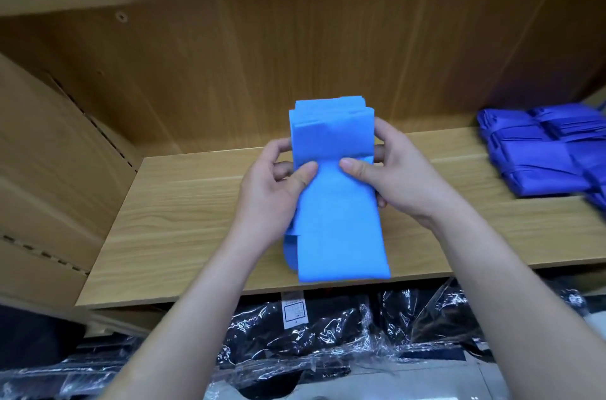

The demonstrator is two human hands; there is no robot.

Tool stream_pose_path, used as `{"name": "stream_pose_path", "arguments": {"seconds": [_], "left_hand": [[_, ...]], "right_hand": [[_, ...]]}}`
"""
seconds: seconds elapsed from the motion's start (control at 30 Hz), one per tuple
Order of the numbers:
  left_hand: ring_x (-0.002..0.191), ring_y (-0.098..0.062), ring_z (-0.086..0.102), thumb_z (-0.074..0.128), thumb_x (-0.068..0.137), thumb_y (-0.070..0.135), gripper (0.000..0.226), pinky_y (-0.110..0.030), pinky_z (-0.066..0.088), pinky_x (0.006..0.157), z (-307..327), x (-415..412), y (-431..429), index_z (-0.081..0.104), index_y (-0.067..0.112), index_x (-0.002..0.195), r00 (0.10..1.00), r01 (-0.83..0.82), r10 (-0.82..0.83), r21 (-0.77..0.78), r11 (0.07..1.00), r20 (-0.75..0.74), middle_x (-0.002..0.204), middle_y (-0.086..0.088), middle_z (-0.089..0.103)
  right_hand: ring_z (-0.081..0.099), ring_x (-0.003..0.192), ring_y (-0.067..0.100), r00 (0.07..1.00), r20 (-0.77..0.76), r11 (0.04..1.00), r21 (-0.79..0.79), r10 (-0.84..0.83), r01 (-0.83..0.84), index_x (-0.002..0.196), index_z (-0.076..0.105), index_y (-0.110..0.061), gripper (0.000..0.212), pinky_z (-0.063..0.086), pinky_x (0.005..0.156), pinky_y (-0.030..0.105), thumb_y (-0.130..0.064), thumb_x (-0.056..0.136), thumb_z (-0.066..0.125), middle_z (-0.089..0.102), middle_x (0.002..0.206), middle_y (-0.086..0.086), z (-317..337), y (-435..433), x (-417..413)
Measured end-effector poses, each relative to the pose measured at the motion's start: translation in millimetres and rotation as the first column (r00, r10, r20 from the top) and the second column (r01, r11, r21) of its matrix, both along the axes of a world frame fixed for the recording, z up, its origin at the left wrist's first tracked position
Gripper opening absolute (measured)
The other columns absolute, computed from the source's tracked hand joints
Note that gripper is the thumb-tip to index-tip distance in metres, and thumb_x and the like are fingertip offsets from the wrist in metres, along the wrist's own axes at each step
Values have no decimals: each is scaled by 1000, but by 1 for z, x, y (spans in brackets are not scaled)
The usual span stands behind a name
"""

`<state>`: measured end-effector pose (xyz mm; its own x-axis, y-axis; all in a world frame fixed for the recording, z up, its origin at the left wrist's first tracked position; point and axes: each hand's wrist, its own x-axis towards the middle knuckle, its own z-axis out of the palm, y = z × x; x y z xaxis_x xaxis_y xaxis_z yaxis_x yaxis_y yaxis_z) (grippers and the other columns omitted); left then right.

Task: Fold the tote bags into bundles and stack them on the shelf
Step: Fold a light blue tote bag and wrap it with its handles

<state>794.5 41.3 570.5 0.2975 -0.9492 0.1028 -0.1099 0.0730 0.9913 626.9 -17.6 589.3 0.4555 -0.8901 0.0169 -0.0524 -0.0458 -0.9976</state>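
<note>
As the head camera looks down, a folded stack of light blue tote bags [337, 203] is held over the middle of the wooden shelf [196, 219], its far end raised and its near end reaching the shelf's front edge; whether it rests on the board cannot be told. The left hand [278, 183] grips the stack's left edge, thumb pressed on top and fingers curled behind. The right hand [393, 176] grips the right edge the same way, its thumb just beside the left thumb. Well apart, at the shelf's right end, lie dark blue bundles [541, 150], stacked together. Below the shelf sit plastic-wrapped black goods [328, 334].
</note>
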Motion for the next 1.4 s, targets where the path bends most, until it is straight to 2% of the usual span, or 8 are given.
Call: {"name": "stream_pose_path", "arguments": {"seconds": [0.13, 0.33, 0.47, 0.6, 0.8, 0.9, 1.2, 1.4], "left_hand": [[117, -1, 55, 43, 85, -13, 65, -21, 47, 90, 7, 10, 22, 52, 36, 127, 926, 155, -90, -151, 976, 367, 126, 12, 60], [140, -1, 29, 64, 70, 21, 72, -17, 21, 114, -1, 12, 44, 46, 31, 139, 478, 515, -365, 82, 853, 799, 150, 14, 39], [84, -2, 64, 63, 74, 9, 29, -19, 46, 75, -11, 9, 34, 70, 28, 94, 782, 344, -308, 38, 938, 542, 91, 14, 71], [74, -4, 58, 75, 82, 14, 12, -25, 46, 72, -23, 12, 36, 69, 24, 80, 770, 447, -492, 206, 870, 407, 78, 6, 69], [109, -10, 64, 73, 75, 48, 46, -41, 48, 100, -54, 11, 31, 67, 25, 113, 931, 298, -347, 317, 901, 112, 113, 8, 71], [90, -9, 68, 73, 62, 65, 56, -40, 55, 83, -58, 7, 29, 62, 28, 103, 963, 71, -149, 322, 944, 226, 96, 11, 73], [120, -13, 47, 71, 83, 42, 68, -19, 31, 86, -61, -3, 21, 38, 26, 140, 810, -12, -163, 295, 955, 563, 132, 5, 49], [129, 1, 37, 70, 88, 18, 87, -11, 30, 103, -64, -17, 22, 12, 24, 153, 947, 140, -221, 322, 936, 232, 134, 31, 35]], "right_hand": [[71, 86, 26, 976, 141, 971, 199, -164, 134, 127, 49, -1, 40, 61, 69, 38, 5, 89, 60, 71, 105, 16, -18, -3, -5], [66, 92, 30, 971, 152, 932, 341, -186, 125, 128, 50, -2, 42, 56, 82, 43, 7, 88, 59, 67, 115, 18, -42, 3, -8], [69, 80, 19, 995, 71, 924, 381, -67, 35, 117, 54, -10, 33, 53, 69, 32, 1, 88, 64, 72, 100, 8, -51, 11, -3], [65, 68, 14, 992, 66, 892, 446, -111, 71, 107, 55, -17, 26, 48, 61, 28, -15, 86, 69, 72, 87, 5, -59, 10, -5], [62, 71, 8, 991, -69, 965, 228, -113, 126, 97, 70, -19, 28, 48, 62, 17, 4, 91, 56, 72, 92, 6, -69, 17, 5], [59, 60, 4, 982, -26, 941, 281, -187, 187, 87, 69, -17, 30, 45, 53, 16, 8, 89, 52, 69, 80, -1, -69, 22, 8], [56, 78, 7, 936, 42, 915, 230, -350, 332, 81, 67, -18, 34, 44, 72, 22, -31, 100, 41, 68, 87, -6, -63, 46, 25], [50, 73, -3, 852, 76, 854, 3, -518, 519, 80, 54, -21, 16, 39, 73, 16, -37, 83, 54, 55, 72, -24, -76, 49, 44]]}}
